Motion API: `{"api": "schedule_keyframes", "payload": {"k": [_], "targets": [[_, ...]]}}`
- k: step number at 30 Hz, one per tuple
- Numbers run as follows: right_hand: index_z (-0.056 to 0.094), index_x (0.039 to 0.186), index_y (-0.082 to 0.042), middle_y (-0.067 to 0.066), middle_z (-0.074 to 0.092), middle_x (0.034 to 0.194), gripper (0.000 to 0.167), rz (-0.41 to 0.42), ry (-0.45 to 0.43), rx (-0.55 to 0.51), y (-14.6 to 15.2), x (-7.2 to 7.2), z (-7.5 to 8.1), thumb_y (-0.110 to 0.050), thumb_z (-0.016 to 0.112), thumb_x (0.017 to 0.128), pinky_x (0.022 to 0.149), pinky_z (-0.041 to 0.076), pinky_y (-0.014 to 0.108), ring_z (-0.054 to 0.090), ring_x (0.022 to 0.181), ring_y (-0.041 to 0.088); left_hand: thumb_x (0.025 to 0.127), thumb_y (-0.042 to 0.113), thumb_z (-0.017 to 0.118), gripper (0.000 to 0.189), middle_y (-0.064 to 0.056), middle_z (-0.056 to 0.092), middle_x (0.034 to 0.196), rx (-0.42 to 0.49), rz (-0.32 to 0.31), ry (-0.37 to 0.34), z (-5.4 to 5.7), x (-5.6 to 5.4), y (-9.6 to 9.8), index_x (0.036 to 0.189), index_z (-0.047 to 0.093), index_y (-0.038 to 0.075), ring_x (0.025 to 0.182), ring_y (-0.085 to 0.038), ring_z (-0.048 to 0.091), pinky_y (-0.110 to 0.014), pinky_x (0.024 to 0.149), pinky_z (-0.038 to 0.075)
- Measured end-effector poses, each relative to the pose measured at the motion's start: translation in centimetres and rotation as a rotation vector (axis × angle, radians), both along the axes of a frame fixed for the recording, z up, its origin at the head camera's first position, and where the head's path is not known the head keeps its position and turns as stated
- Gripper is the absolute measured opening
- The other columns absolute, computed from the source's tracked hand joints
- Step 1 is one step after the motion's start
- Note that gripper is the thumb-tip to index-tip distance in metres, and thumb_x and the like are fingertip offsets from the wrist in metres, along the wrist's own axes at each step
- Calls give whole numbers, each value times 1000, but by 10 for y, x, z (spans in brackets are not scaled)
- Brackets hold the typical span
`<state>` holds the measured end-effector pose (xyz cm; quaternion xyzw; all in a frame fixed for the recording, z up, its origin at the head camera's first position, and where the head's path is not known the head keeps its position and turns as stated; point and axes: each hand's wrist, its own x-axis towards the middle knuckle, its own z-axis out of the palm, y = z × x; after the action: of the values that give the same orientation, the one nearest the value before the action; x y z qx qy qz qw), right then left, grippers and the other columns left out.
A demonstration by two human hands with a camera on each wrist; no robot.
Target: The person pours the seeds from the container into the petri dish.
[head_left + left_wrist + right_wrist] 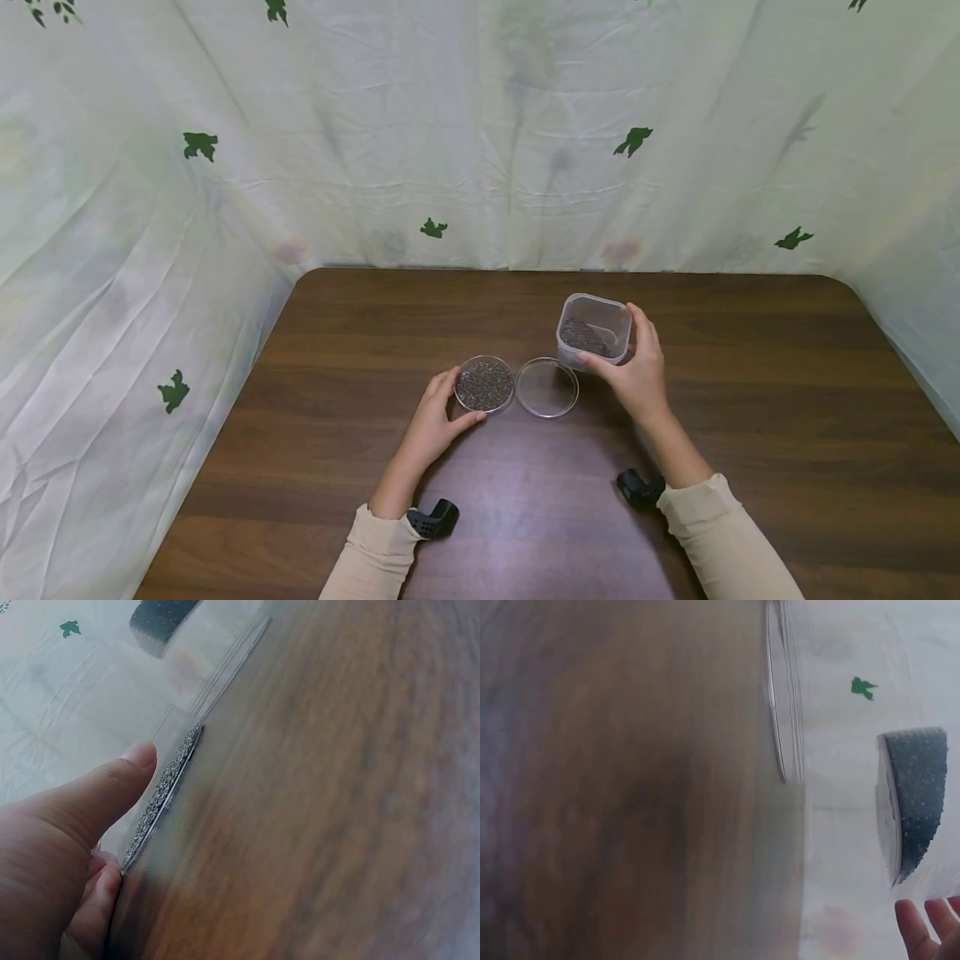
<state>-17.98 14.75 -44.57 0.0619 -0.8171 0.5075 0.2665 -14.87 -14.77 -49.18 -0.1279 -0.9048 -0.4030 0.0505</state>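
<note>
My left hand point(427, 427) holds a clear round petri dish on the table between thumb and fingers; small speckled grey grains point(484, 385) cover its bottom. Touching or almost touching it on the right is a second clear dish part point(547, 388), which looks bare. In my right hand point(640, 375) is a translucent square plastic container point(611, 315), gripped by its side with the thumb at the near rim. It is raised above the table, with similar dark grains point(919, 799) heaped to one side. The left wrist view shows the thumb point(112, 784) beside the dish.
Both dishes and the hands are over a brown wood-grain table point(360, 333). A pale cloth point(480, 108) with green leaf-like shapes hangs behind the table and along its sides. Black wrist devices point(435, 520) sit by both sleeve cuffs.
</note>
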Motion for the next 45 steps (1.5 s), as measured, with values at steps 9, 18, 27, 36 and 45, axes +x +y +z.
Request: {"api": "schedule_keyframes", "payload": {"k": [9,18,27,36,45], "targets": [[39,133,-4,11,46,125,93,-75,-39,-31,16,4,-6,-18,87,55,75,39,18,44,109,22,71,32,76,84,-21,39,130,-11,-1,-3,0,0,0,135,35,-4,120,-33,37,-45,98,30],[37,134,-6,11,45,124,92,-118,-76,-58,32,6,-12,-18,86,57,78,41,33,43,108,24,71,31,76,83,-21,40,129,2,-2,8,1,0,0,134,36,-4,119,-33,38,-45,98,30],[35,136,-4,9,43,127,92,-174,-118,-65,45,10,-21,-18,85,60,78,42,36,42,110,21,71,30,76,83,-22,40,129,-2,-11,22,-2,-2,0,134,35,-6,119,-33,39,-45,97,31],[31,137,-2,11,40,129,93,-193,-147,-97,53,14,-26,-19,84,62,81,41,44,40,113,22,71,32,76,83,-21,40,129,-6,-6,12,-2,-1,-1,134,35,-5,119,-33,38,-45,97,31],[30,138,-3,9,39,131,93,-226,-195,-110,58,14,-34,-21,83,63,82,42,34,39,114,19,71,31,76,84,-21,39,130,-9,0,-4,-1,-1,0,135,34,-5,120,-33,38,-45,98,31]]}}
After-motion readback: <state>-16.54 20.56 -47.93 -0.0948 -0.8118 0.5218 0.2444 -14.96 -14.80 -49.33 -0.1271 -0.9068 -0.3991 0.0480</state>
